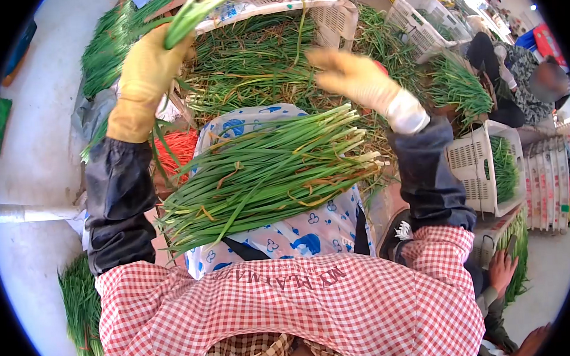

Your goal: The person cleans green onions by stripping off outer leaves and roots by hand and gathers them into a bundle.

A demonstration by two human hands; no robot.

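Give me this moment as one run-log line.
left hand: holding green stalks | right hand: open, empty | larger pile: on patterned sheet

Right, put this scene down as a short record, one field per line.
left hand: gloved, raised, gripping a few green stalks; the hand itself
right hand: gloved, blurred, open, nothing seen in it
on the lap: long-leaved pile, pale ends mostly toward the right, some yellowed leaves
under the pile: printed sheet, white with blue patterns
beyond the lap: loose, tangled greens
left of the pile: red strands
right side: white crate with greens inside; other people nearby
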